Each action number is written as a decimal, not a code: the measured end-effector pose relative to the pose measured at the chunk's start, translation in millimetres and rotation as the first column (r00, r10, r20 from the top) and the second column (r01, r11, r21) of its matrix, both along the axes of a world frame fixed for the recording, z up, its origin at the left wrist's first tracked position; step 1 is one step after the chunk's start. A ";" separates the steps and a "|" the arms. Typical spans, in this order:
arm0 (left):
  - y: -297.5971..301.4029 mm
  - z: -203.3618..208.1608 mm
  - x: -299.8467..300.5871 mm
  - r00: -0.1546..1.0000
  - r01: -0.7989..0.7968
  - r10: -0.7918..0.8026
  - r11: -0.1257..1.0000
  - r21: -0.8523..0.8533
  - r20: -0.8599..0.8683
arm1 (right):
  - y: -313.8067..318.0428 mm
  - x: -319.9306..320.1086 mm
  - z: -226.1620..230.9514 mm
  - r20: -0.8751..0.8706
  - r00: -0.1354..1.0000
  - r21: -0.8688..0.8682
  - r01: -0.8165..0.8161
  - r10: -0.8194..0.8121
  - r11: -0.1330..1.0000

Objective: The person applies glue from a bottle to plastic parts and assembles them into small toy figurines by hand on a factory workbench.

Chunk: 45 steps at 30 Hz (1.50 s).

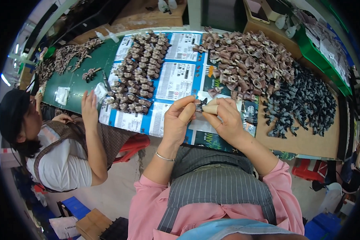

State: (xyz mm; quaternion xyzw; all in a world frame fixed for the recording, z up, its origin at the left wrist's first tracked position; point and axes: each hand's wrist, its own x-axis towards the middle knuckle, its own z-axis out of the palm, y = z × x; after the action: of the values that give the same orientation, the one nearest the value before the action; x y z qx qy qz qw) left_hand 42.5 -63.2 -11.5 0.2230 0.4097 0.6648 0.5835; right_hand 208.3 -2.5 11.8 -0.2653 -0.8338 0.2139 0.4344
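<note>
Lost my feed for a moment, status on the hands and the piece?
Left hand and right hand both pinching one small dark toy part above the table edge. Brown parts pile and dark parts pile beyond. A co-worker's hand well left, not interfering.

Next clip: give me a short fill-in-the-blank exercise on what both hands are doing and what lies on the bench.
1. The left hand and right hand together hold one small ____ figurine part.
2. The loose heap of dark grey parts lies to the person's ____.
3. The brown pieces set in rows rest on printed ____ sheets.

Missing words: dark; right; paper
</note>
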 end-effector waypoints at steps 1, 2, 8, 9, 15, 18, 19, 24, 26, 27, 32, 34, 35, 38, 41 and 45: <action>-1.2 2.5 -5.0 0.992 -0.018 0.024 0.999 0.049 -0.124 | -1.0 -5.3 1.1 0.051 0.999 0.030 0.003 -0.004 1.000; -1.2 4.6 -8.1 0.990 -0.024 0.032 0.998 0.056 -0.137 | -1.2 -9.8 -1.7 0.037 0.999 0.036 -0.004 0.003 0.999; -2.0 -0.2 -28.6 0.404 0.003 0.114 0.992 0.126 -0.908 | -2.2 -17.8 0.4 0.419 0.900 0.066 -0.160 0.118 0.985; -1.8 -2.9 -28.6 0.379 0.006 0.146 0.987 0.160 -0.914 | 1.6 -17.3 3.7 0.377 0.918 0.100 -0.175 0.125 0.980; -6.9 -20.7 -18.6 0.207 0.024 0.257 0.963 0.267 -0.944 | 22.8 -38.0 11.9 0.308 0.939 0.113 -0.199 0.156 0.973; -4.7 -19.2 -20.6 0.207 -0.006 0.228 0.973 0.232 -0.951 | 34.3 -44.4 6.3 0.343 0.917 0.108 -0.254 0.204 0.961; -5.6 -20.9 -23.2 0.215 0.016 0.231 0.971 0.240 -0.949 | 33.3 -45.7 6.7 0.370 0.903 0.127 -0.282 0.219 0.951; -7.5 -21.0 -24.8 0.295 0.012 0.174 0.983 0.186 -0.940 | 33.7 -51.8 7.8 0.411 0.878 0.158 -0.335 0.247 0.929; -8.7 -21.5 -17.6 0.327 -0.009 0.250 0.965 0.262 -0.911 | 27.9 -45.4 5.5 0.358 0.908 0.194 -0.299 0.216 0.934; -5.3 -21.1 -21.2 0.326 -0.004 0.178 0.982 0.187 -0.929 | 37.6 -48.2 2.0 0.359 0.910 0.212 -0.296 0.207 0.931; -5.1 -19.0 -19.3 0.297 -0.020 0.203 0.978 0.207 -0.933 | 33.4 -47.0 0.3 0.338 0.916 0.207 -0.298 0.217 0.932; -4.9 -20.2 -20.5 0.307 -0.032 0.198 0.980 0.198 -0.931 | 39.4 -49.5 -0.1 0.333 0.916 0.207 -0.303 0.224 0.930; -4.9 -21.2 -21.3 0.309 -0.029 0.183 0.983 0.183 -0.933 | 38.8 -48.5 1.2 0.352 0.905 0.200 -0.320 0.237 0.926; -6.5 -21.7 -19.1 0.291 -0.044 0.185 0.983 0.180 -0.939 | 36.9 -46.8 0.9 0.346 0.901 0.157 -0.331 0.262 0.930; -9.8 -17.4 -14.9 0.353 -0.048 0.154 0.988 0.147 -0.923 | 37.3 -43.0 -6.0 0.307 0.895 0.048 -0.355 0.324 0.934; -4.1 -21.3 -18.3 0.352 -0.047 0.169 0.985 0.163 -0.920 | 45.8 -44.6 -2.0 0.309 0.879 -0.044 -0.368 0.363 0.929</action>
State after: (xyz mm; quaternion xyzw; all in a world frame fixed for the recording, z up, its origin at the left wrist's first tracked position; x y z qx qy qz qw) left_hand 24.1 -67.3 -32.8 0.5633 0.6447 0.4800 0.1914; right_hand 163.7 43.2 9.8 -0.1303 -0.9285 0.2405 0.2513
